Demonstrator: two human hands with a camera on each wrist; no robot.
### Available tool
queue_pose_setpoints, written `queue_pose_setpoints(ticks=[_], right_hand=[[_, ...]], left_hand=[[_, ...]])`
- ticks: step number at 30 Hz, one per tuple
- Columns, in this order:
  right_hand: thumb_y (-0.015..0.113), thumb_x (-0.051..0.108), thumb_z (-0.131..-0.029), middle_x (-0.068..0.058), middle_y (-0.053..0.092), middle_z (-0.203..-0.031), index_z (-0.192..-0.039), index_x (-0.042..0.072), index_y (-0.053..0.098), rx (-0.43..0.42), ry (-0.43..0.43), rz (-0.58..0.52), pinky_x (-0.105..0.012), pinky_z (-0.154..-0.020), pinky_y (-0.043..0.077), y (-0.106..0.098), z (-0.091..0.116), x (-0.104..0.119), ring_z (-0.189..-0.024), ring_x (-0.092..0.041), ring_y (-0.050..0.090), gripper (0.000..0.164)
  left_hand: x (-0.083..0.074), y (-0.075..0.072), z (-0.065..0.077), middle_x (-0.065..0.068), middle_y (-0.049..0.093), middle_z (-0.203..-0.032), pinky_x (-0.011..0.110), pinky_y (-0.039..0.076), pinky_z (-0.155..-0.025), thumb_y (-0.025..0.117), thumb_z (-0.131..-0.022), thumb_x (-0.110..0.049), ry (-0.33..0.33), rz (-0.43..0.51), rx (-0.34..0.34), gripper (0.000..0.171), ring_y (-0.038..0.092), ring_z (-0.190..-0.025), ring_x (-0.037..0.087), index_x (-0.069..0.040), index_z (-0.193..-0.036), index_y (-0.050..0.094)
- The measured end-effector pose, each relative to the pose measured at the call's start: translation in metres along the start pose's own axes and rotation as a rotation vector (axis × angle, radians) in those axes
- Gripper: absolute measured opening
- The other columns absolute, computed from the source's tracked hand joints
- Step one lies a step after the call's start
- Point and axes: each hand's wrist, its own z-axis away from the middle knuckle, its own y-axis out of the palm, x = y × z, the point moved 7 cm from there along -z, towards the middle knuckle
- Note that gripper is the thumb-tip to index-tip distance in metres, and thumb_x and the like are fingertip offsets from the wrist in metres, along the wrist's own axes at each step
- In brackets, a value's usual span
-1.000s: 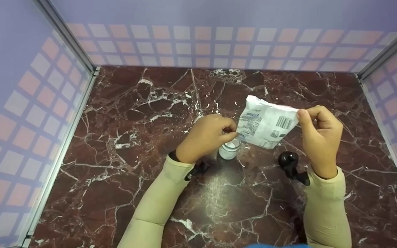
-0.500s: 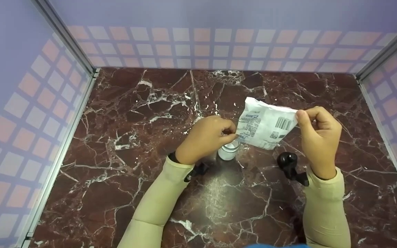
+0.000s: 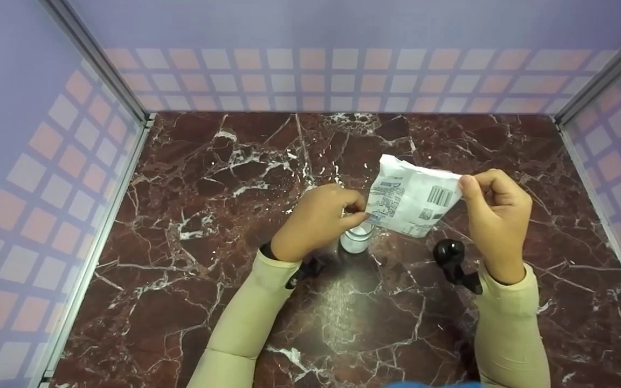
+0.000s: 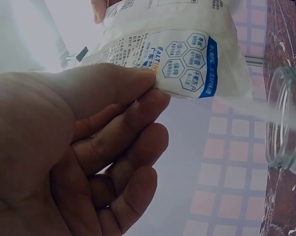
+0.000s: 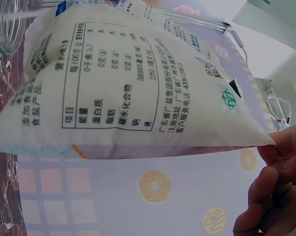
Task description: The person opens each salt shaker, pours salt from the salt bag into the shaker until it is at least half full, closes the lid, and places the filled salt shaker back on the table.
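A white printed salt bag hangs tilted between both hands above a small glass jar. My left hand pinches its lower left corner between thumb and forefinger, close over the jar. With thumb and fingertips, my right hand pinches the upper right corner. In the left wrist view, a white stream of salt runs from the bag into the mouth of the upright jar. White contents show inside the jar in the head view. The left hand hides part of the jar's rim there.
The dark red marble table has white specks scattered beyond the left hand, hard to tell from its veins. Black wrist camera mounts sit under both wrists. Purple checkered panels wall the table at the back and sides.
The head view has tilted slightly, so the scene sits a little lower. Both hands keep their pinch on the salt bag, which stays almost in place over the jar.
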Motion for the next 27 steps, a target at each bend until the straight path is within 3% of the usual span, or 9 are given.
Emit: queue_pose_setpoints(ticks=[27], right_hand=[[0.068,-0.012,-0.089,0.003,0.058,-0.065,-0.072,-0.017,0.057,-0.006,-0.019,0.043,-0.016,-0.05,0.028,0.0008,0.0013,0.0026,-0.052,-0.005,0.037,0.021]], left_hand=[[0.0,-0.0023,0.0006,-0.005,0.076,-0.091,0.034,0.054,-0.078,0.073,-0.097,-0.03,0.002,-0.006,-0.011,0.016,0.067,-0.082,0.016,-0.015,-0.093,0.077]])
